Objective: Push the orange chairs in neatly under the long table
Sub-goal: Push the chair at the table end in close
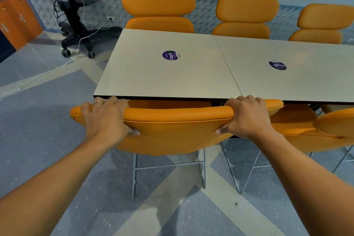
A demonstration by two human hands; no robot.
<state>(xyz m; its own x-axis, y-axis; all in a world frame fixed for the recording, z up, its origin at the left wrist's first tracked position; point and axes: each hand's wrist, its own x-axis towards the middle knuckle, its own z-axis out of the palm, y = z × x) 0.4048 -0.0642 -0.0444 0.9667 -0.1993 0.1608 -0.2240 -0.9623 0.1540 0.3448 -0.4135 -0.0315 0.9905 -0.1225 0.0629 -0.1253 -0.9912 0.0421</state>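
Left grip (104, 119): curled over the top edge of the near chair's (178, 132) backrest close to its left end, fingers wrapped over the front, thumb pressed on the back; a ring (97, 103) sits on one finger.
Right grip (247, 117): clamped the same way on the same backrest toward its right end, fingers over the top, thumb on the back.
Near chair: at the left end of the desk's (172, 78) near side, seat tucked beneath the top, backrest rim just beside and slightly below the desk edge; whether they touch cannot be told. Its grey metal legs stand on the floor (47, 130).
Second chair (316, 130): right of the near one, on the same side, partly under the desk.
Far chairs: three along the opposite side, at left (159, 5), middle (247, 11) and right (323, 21), backs rising above the desk top.
Desk: long pale top, two panels meeting at a seam, a round purple sticker (170, 55) on one, another (277, 65) on the other.
Stand (72, 15): black, on wheels, beyond the desk's left end, a white cable (57, 67) trailing across the floor.
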